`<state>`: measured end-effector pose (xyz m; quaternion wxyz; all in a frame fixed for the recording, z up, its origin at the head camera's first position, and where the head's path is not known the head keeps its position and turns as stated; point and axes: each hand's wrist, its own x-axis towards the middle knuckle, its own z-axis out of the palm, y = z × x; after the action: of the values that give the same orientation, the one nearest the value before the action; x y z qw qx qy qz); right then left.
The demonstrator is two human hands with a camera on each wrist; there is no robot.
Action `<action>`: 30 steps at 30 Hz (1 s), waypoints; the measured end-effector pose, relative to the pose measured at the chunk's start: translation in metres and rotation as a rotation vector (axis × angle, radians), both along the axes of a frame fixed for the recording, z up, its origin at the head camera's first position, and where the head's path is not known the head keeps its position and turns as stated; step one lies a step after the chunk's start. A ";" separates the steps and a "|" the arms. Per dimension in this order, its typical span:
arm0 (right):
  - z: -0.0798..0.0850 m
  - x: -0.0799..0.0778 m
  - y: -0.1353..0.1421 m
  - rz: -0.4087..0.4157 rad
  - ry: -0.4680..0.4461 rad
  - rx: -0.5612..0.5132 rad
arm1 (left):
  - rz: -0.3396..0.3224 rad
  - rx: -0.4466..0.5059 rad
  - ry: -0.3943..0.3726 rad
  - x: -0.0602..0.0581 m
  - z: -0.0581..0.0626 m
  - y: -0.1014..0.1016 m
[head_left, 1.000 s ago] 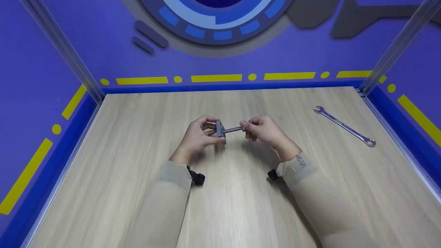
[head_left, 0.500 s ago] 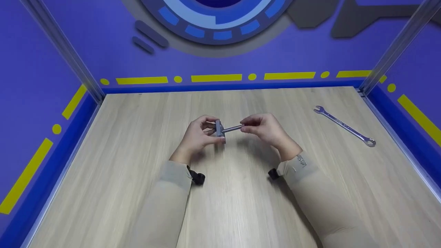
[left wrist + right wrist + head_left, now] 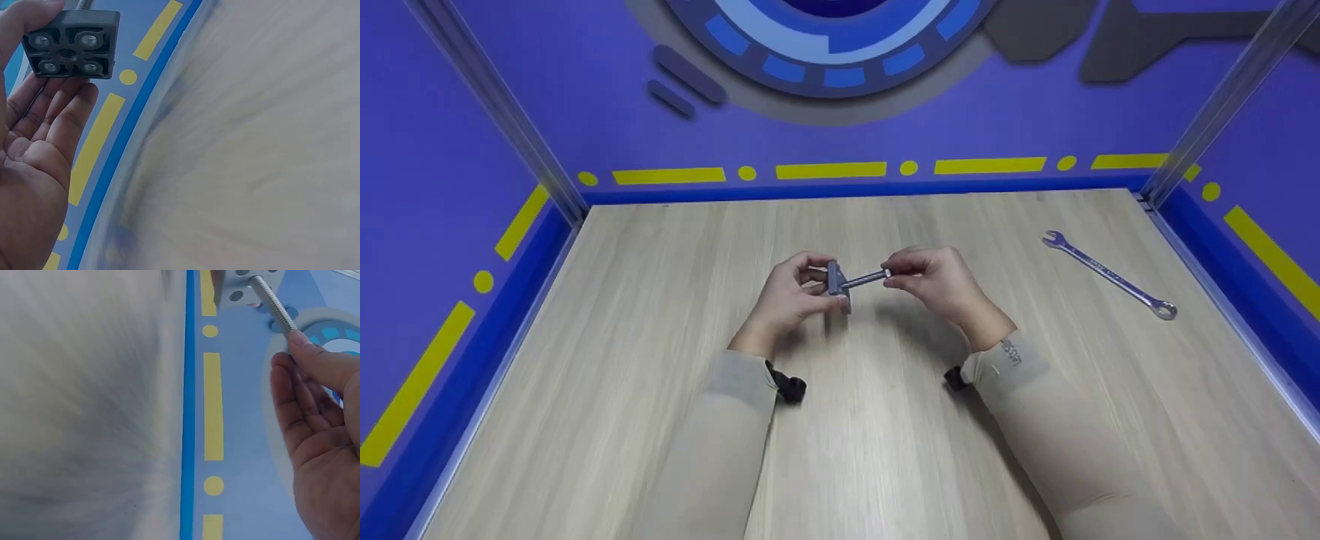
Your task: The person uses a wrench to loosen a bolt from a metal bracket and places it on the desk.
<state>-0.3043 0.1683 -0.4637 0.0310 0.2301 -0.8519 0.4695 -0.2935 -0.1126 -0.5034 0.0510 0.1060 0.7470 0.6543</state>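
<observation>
My left hand (image 3: 787, 300) holds a grey square plate (image 3: 835, 279) by its edges, thumb and fingers on opposite sides. In the left wrist view the plate (image 3: 72, 45) shows a ribbed underside with four corner holes and a threaded centre hole. A silver threaded rod (image 3: 865, 280) runs from the plate's other face toward the right. My right hand (image 3: 941, 285) pinches the rod's far end between thumb and fingers. The right wrist view shows the thread of the rod (image 3: 273, 304) plainly; its tip is hidden by the thumb. Both hands are raised above the table.
A combination wrench (image 3: 1110, 274) lies on the wood-grain table (image 3: 660, 390), to the right of my hands. Blue panels (image 3: 840, 142) with yellow marks stand at the back and both sides, with metal posts at the corners.
My right thumb and fingers have shifted on the rod's end, the thumb moving lower. The plate has tilted slightly in my left hand. The wrench lies where it was.
</observation>
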 end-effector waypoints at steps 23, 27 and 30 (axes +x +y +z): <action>-0.001 0.002 0.002 0.068 0.062 -0.069 | -0.012 0.118 0.026 0.000 0.000 -0.002; 0.002 0.001 0.002 0.007 -0.161 -0.074 | -0.016 0.131 0.042 -0.001 0.000 -0.001; 0.003 -0.001 0.002 -0.040 -0.287 -0.083 | -0.022 0.141 0.051 0.000 0.002 0.000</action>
<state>-0.3053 0.1702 -0.4608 -0.0721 0.1419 -0.8318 0.5318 -0.2940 -0.1126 -0.5013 0.0316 0.1343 0.6990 0.7017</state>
